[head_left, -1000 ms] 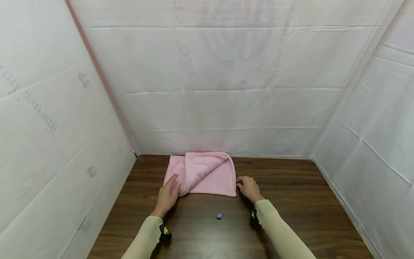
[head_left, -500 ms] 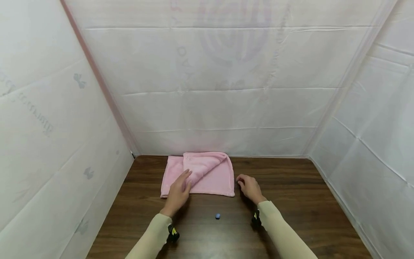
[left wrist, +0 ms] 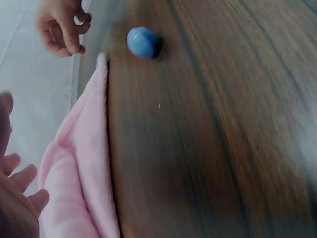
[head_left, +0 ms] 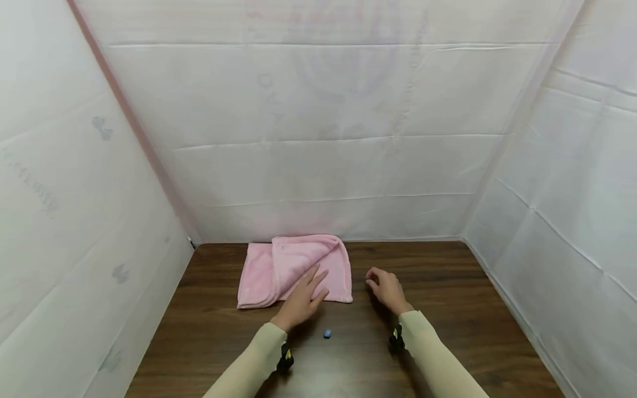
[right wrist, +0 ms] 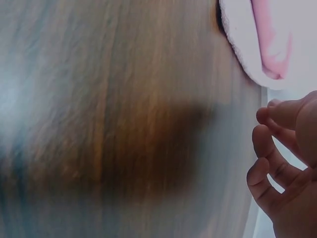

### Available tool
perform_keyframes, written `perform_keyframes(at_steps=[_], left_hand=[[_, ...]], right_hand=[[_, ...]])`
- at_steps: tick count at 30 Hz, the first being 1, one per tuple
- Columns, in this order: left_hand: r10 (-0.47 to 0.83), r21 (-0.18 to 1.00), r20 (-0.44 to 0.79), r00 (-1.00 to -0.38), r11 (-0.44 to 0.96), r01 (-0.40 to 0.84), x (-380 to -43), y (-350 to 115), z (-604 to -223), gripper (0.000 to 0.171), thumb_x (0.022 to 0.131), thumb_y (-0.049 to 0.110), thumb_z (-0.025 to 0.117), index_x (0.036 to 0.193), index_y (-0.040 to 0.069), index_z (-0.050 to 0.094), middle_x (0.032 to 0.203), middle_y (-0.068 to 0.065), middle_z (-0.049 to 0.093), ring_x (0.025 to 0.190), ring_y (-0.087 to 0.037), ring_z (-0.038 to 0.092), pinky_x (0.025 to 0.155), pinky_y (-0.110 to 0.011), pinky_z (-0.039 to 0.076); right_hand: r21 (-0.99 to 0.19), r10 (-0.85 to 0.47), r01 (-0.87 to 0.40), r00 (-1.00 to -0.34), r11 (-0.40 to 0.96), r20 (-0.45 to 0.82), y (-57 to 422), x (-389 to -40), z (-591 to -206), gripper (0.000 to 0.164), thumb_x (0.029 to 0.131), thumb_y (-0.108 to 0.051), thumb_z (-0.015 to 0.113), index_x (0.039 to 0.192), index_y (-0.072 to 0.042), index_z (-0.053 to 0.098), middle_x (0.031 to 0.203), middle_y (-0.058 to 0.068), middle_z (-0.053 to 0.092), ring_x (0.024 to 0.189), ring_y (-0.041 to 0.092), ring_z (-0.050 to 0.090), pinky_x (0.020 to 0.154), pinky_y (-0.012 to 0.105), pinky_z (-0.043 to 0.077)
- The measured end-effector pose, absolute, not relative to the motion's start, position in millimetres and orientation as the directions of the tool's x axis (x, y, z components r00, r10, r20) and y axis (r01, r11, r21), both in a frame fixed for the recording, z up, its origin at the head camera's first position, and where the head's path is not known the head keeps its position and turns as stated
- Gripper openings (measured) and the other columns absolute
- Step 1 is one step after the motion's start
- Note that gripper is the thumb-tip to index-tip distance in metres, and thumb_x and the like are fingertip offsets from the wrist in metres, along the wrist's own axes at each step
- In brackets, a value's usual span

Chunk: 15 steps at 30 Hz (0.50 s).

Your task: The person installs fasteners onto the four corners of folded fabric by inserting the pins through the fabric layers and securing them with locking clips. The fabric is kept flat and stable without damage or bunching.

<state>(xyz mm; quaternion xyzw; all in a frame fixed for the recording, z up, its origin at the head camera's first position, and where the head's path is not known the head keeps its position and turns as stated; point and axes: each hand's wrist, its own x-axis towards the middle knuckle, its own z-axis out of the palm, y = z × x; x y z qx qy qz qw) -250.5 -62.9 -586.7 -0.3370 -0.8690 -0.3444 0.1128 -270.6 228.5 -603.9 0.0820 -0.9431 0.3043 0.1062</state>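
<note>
A pink fleece cloth (head_left: 259,276) lies folded on the table in the head view, one flap turned diagonally across it. My left hand (head_left: 300,301) is over its front right part with fingers spread and fairly straight; whether it touches the fabric I cannot tell. In the left wrist view the fingers (left wrist: 25,176) hang beside the cloth (left wrist: 84,173) and hold nothing. Just right of the cloth is my right hand (head_left: 389,291), apart from it. Its fingers (right wrist: 265,141) are loosely bent with nothing between them in the right wrist view.
A small rounded blue object (head_left: 327,334) sits on the dark wooden table (head_left: 473,331), in front of the cloth and between my forearms. White sheeting (head_left: 318,171) walls the table at the back and both sides. The cloth lies close to the back wall.
My left hand has swept rightward over the cloth, from its left end to its right half. The right hand is slightly farther from the cloth's edge. The head view has shifted a little.
</note>
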Motion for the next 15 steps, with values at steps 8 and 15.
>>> perform_keyframes(at_steps=[8,15], left_hand=[[0.619,0.476,0.344,-0.707,0.534,0.699,-250.6,-48.8,-599.8,0.044,0.104,0.027,0.061,0.144,0.007,0.06,0.157,-0.033,0.036,0.139,-0.05,0.043,0.108,-0.065,0.039],[0.688,0.492,0.077,-0.721,0.603,0.628,-243.4,-43.4,-606.1,0.043,0.107,0.043,0.051,0.138,0.019,0.068,0.16,-0.023,0.037,0.148,-0.049,0.03,0.113,-0.072,0.027]], right_hand=[[-0.562,-0.051,-0.172,-0.973,0.809,0.225,234.7,-266.0,-606.8,0.012,0.096,-0.011,0.073,0.108,-0.01,0.073,0.101,0.002,0.076,0.085,0.022,0.069,0.076,0.045,0.056],[-0.574,-0.055,-0.167,-0.977,0.802,0.208,239.9,-262.5,-603.1,0.014,0.096,-0.011,0.073,0.11,-0.009,0.074,0.104,0.004,0.076,0.093,0.025,0.071,0.081,0.048,0.057]])
